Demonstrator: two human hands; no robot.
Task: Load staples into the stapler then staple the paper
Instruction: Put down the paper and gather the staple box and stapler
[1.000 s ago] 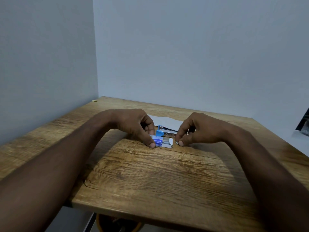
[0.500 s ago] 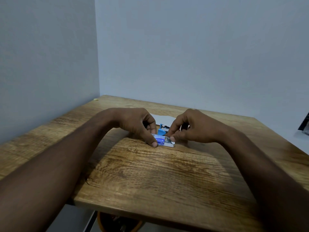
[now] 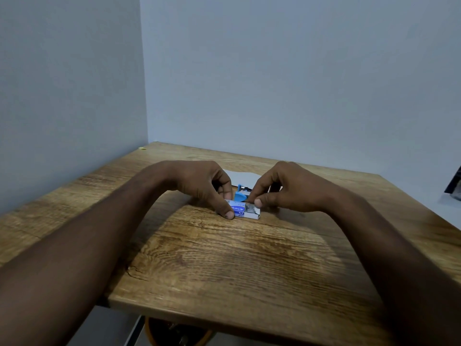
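Note:
A small blue-and-white staple box (image 3: 240,211) lies on the wooden table (image 3: 224,265), its inner tray slid out to the right with grey staples (image 3: 250,209) showing. My left hand (image 3: 207,186) pinches the box's blue sleeve between thumb and fingers. My right hand (image 3: 279,189) has its thumb and fingertips at the open tray, over the staples; whether it holds any I cannot tell. Just behind the box sits a blue stapler (image 3: 242,193), mostly hidden by both hands. A white sheet of paper (image 3: 243,176) lies flat behind the stapler.
The table stands in a corner with walls to the left and behind. A dark object (image 3: 455,184) sits off the table's right side. An orange-rimmed container (image 3: 174,335) shows below the front edge. A tiny yellow scrap (image 3: 142,147) lies at the far left corner.
My right hand moved left from beside the box onto the open tray's end. My left hand kept its grip on the box sleeve. The box stayed in place.

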